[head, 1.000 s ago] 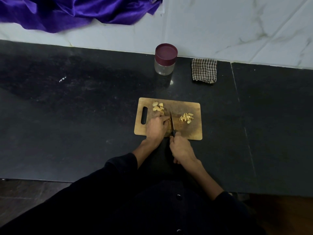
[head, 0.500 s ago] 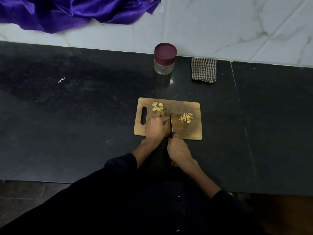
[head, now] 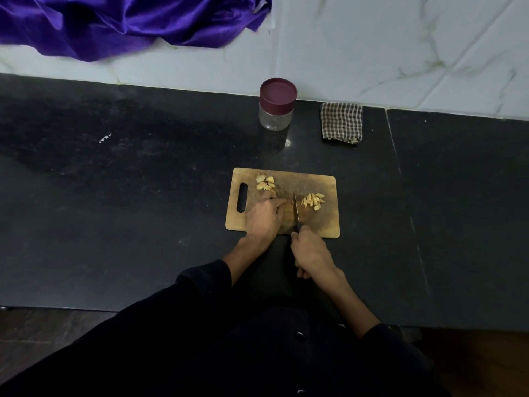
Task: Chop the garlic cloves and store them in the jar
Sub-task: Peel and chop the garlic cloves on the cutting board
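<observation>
We treat the garlic as small, light and firm: peeled cloves roll easily and turn tacky once cut, so we judge that each clove needs pinning close to the blade, with fingertips curled back. The pale, whole garlic cloves (head: 265,182) lie in a loose cluster at the far left of the wooden cutting board (head: 329,224), just beside its handle slot. The chopped garlic (head: 313,200) lies as a small heap of yellowish slivers at the right of the board, apart from the whole ones.

Our left hand (head: 264,216) rests on the board with fingers curled down, apparently holding a clove against the wood; the clove itself is hidden beneath the fingers. Our right hand (head: 310,250) is wrapped round the dark handle of the knife (head: 296,210), whose blade runs away from us between the left fingertips and the chopped heap.

The jar (head: 276,108), clear with a maroon lid still on, stands on the black countertop (head: 143,196) near the wall, well apart from the board. We judge it light and smooth; we take it by the body and unscrew the lid before filling. A checked cloth (head: 342,121) lies to its right.
</observation>
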`<state>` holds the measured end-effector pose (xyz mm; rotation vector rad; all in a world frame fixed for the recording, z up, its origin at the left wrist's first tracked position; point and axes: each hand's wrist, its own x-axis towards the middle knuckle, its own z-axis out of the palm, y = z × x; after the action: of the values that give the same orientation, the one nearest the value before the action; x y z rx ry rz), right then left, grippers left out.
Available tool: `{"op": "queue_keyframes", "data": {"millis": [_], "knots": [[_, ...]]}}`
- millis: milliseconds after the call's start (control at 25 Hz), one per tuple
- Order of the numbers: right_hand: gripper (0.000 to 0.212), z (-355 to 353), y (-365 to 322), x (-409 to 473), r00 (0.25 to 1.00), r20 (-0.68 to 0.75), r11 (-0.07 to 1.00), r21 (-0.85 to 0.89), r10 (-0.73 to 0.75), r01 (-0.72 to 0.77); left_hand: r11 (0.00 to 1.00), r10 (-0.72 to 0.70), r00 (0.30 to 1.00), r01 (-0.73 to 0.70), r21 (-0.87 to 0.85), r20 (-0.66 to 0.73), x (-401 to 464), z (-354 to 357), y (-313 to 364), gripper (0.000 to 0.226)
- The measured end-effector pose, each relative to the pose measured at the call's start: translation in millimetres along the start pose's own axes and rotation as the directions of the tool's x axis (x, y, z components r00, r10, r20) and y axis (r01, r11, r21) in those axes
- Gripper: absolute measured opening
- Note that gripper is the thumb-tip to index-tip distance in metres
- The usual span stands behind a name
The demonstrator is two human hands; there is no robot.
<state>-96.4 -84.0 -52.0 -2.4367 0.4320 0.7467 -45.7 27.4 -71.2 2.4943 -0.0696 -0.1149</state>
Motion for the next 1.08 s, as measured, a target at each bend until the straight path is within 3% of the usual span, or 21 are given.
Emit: {"op": "queue_keyframes", "data": {"millis": [200, 440, 600, 1080], "knots": [[0.027, -5, -5, 3, 0.999, 0.022, 0.998, -0.054, 0.035, -0.034, 0.979, 0.057, 0.992, -0.078, 0.187, 0.116, -1, 3, 3, 0.037], [0.028, -4, 2, -5, 0.999, 0.028, 1.000, 0.006, 0.029, -0.029, 0.938, 0.113, 0.983, -0.154, 0.311, 0.145, -2, 2, 9, 0.038], [0.030, -11, 6, -9, 0.999, -0.004, 0.996, 0.073, 0.050, -0.050, 0.943, 0.131, 0.983, -0.164, 0.290, 0.129, -2, 2, 9, 0.036], [0.029, -8, 7, -11, 0.998, 0.017, 0.997, -0.040, -0.062, 0.063, 0.982, 0.154, 0.985, -0.161, 0.097, 0.071, -8, 2, -5, 0.034]]}}
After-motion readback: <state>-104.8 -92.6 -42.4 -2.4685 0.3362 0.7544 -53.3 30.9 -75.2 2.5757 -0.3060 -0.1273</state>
